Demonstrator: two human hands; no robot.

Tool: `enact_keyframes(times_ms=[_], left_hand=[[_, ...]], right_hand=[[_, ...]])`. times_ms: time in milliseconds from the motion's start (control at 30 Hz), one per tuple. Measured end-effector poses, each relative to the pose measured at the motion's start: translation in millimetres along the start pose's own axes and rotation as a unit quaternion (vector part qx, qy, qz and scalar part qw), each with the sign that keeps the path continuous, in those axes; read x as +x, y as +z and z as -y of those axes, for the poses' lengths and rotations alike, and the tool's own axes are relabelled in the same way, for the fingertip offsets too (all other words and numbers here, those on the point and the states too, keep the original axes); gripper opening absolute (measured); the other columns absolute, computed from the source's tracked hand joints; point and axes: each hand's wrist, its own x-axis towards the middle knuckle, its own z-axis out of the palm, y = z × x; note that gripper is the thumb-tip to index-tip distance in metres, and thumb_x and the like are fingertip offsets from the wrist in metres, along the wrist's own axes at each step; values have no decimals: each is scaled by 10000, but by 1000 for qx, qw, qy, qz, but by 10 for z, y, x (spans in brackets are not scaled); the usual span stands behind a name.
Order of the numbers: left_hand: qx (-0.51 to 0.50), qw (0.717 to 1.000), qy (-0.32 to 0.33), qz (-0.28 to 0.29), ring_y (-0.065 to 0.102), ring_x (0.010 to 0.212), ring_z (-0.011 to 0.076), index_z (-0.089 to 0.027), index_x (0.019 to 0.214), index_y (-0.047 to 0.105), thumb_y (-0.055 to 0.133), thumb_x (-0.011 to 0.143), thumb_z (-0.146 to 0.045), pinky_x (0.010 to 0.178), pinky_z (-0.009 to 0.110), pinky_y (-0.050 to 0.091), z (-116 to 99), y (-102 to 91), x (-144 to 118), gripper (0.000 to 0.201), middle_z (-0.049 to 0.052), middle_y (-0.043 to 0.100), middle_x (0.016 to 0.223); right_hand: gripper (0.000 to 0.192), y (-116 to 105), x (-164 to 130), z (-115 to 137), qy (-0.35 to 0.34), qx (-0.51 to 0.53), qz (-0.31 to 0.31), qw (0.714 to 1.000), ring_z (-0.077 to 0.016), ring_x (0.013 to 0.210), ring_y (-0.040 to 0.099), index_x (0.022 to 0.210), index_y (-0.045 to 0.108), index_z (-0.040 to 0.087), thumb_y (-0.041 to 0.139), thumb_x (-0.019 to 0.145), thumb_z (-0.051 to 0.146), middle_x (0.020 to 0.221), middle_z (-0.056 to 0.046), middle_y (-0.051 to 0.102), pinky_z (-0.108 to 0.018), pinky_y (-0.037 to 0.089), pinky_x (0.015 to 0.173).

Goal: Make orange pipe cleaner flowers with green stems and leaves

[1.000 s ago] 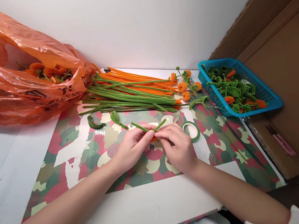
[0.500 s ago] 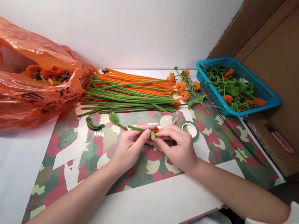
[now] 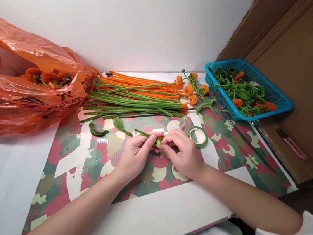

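My left hand (image 3: pixel 135 152) is closed on a green pipe cleaner (image 3: pixel 141 132), whose free end sticks out up and to the left. My right hand (image 3: pixel 183 152) pinches the same small piece from the other side, fingertips meeting the left ones. A bit of orange shows between the fingers beside the green, but most of the piece is hidden. Just right of my right hand lies a roll of green tape (image 3: pixel 205 137). Two green pipe-cleaner pieces, a curled one (image 3: pixel 96 131) and a leaf-shaped one (image 3: pixel 120 126), rest on the mat beyond my left hand.
Orange pipe cleaners (image 3: pixel 139 81) and green pipe cleaners (image 3: pixel 130 99) lie at the back, beside a stem with orange flowers (image 3: pixel 188 90). An orange plastic bag (image 3: pixel 57 63) stands left. A blue basket (image 3: pixel 285 104) of green and orange pieces and a pink cutter (image 3: pixel 294 148) are right.
The fingertips of both hands have shifted slightly on the small green and orange piece, turning it a little. Everything else lies as before, apart from a slight camera shift.
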Motion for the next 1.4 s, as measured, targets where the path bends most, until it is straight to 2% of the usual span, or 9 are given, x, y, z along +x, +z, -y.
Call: enact_keyframes(times_ms=[467, 700, 800, 900, 1000, 1100, 1233, 1333, 1400], left_hand=[[1, 1000, 4, -30, 703, 662, 167, -132, 785, 753, 579, 849, -508, 638, 279, 632, -33, 32, 12, 419, 105, 749, 1052], [-26, 999, 13, -15, 734, 761, 196, -139, 1073, 713, 605, 860, -419, 730, 332, 635, -15, 38, -13, 368, 86, 759, 1010], [28, 996, 70, -42, 731, 814, 184, -160, 1069, 719, 581, 890, -339, 770, 303, 617, 19, 49, -33, 288, 68, 764, 996], [86, 985, 132, -72, 724, 866, 173, -192, 1055, 725, 563, 903, -274, 792, 277, 599, 43, 56, -47, 237, 46, 764, 1008], [116, 977, 160, -87, 719, 888, 173, -207, 1040, 729, 550, 905, -256, 797, 276, 594, 44, 58, -52, 229, 37, 764, 1011], [80, 987, 121, -73, 728, 838, 185, -187, 1046, 726, 573, 891, -304, 753, 286, 610, 22, 54, -49, 247, 52, 768, 978], [32, 997, 49, -47, 727, 779, 188, -176, 1024, 731, 669, 823, -363, 682, 271, 623, -15, 40, -40, 282, 64, 764, 981], [12, 998, 37, -44, 725, 800, 191, -169, 1018, 735, 661, 829, -373, 701, 283, 627, -20, 33, -37, 288, 69, 761, 1006], [25, 997, 57, -50, 726, 822, 192, -172, 1018, 739, 640, 848, -348, 724, 285, 625, -11, 32, -40, 263, 64, 766, 996]], right_hand=[[137, 40, -5, -8, 15, -59, -10, 998, -180, 739, 526, 775, 548, 206, 525, 906, 175, 736, -25, 605, -334, 407, 697], [92, 44, -12, 26, 107, 27, -38, 993, -183, 777, 576, 763, 604, 196, 592, 852, 175, 774, -41, 644, -320, 475, 684], [115, 44, 11, 64, 211, 137, -22, 968, -155, 694, 580, 744, 614, 181, 604, 843, 239, 743, -34, 629, -282, 481, 612], [177, 42, 39, 95, 319, 264, 2, 910, -107, 534, 509, 735, 605, 174, 631, 816, 329, 637, 6, 581, -239, 437, 494], [224, 38, 51, 103, 366, 306, 22, 879, -80, 455, 424, 731, 595, 170, 655, 788, 379, 547, 42, 510, -208, 356, 408], [195, 38, 37, 79, 315, 258, 4, 913, -88, 498, 462, 737, 590, 174, 627, 820, 347, 616, 21, 545, -213, 397, 443], [116, 37, 7, 17, 148, 106, -22, 983, -145, 709, 572, 764, 603, 188, 579, 868, 233, 768, -31, 609, -265, 488, 618], [99, 34, -2, -5, 85, 55, -20, 995, -160, 760, 574, 785, 605, 191, 563, 874, 184, 779, -36, 613, -285, 486, 661], [96, 37, 2, 3, 109, 83, -16, 990, -151, 734, 567, 773, 608, 185, 576, 864, 186, 772, -30, 609, -281, 478, 656]])
